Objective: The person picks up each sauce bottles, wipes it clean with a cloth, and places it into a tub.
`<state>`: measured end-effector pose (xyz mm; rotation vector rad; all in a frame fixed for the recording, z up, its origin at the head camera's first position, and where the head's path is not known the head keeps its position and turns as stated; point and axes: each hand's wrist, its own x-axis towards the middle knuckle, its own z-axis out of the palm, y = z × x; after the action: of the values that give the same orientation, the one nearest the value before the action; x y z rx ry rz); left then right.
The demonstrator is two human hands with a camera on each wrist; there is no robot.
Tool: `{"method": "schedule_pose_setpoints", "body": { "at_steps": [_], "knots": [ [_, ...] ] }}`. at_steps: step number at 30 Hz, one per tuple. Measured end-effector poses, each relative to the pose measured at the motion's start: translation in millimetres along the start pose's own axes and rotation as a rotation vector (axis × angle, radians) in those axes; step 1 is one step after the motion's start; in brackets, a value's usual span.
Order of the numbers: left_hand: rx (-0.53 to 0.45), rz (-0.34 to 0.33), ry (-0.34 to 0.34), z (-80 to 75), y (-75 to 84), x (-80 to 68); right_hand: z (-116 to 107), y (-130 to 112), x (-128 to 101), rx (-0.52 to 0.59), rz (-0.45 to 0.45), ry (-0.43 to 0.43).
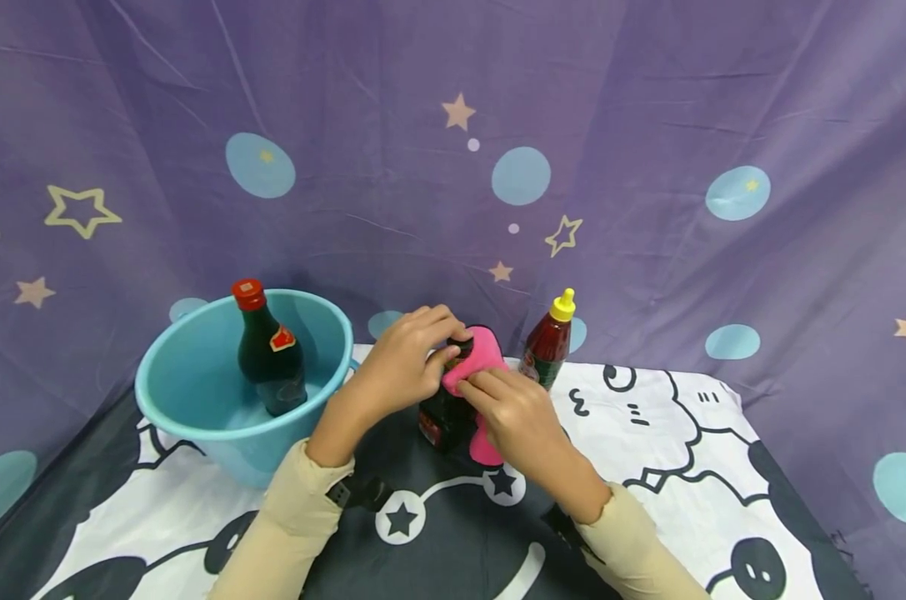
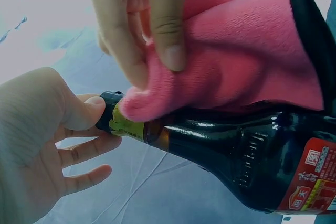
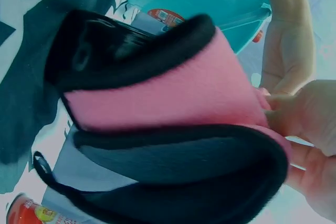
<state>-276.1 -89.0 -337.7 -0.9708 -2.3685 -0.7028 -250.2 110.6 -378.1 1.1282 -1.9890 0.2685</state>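
Observation:
A dark sauce bottle (image 1: 443,421) with a red label stands on the table between both hands. My left hand (image 1: 439,343) grips its black cap (image 2: 108,109), thumb on top and fingers curled underneath. My right hand (image 1: 473,388) pinches a pink cloth with black edging (image 1: 484,353) and presses it against the bottle's neck (image 2: 157,132) and shoulder. In the left wrist view the cloth (image 2: 236,61) drapes over the bottle (image 2: 247,156), bunched under the right hand's fingers (image 2: 168,35). In the right wrist view the folded cloth (image 3: 168,95) covers most of the bottle.
A light blue basin (image 1: 169,417) stands at the left with another dark bottle with a red cap (image 1: 268,354) inside. A red sauce bottle with a yellow cap (image 1: 548,343) stands just right of the hands. A cartoon-print tablecloth (image 1: 678,433) covers the table; a purple curtain hangs behind.

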Motion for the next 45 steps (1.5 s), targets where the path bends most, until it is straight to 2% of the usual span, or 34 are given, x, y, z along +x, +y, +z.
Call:
{"method": "schedule_pose_setpoints", "body": {
  "at_steps": [5, 9, 34, 45],
  "knots": [
    [-0.002, -0.006, -0.009, -1.6, 1.6, 0.2, -2.6, -1.6, -0.8, -0.007, 0.009, -0.125],
    [-0.003, -0.010, -0.011, -1.8, 1.5, 0.2, -3.5, -3.3, -0.9, 0.006, 0.028, -0.179],
    [-0.009, -0.005, -0.014, -1.7, 0.0, 0.2, -2.8, -7.2, -1.2, -0.003, 0.032, -0.331],
    [-0.019, -0.005, -0.019, -2.3, 0.2, -0.5, -1.4, -6.4, -5.0, -0.022, -0.013, -0.331]
  ]
}}
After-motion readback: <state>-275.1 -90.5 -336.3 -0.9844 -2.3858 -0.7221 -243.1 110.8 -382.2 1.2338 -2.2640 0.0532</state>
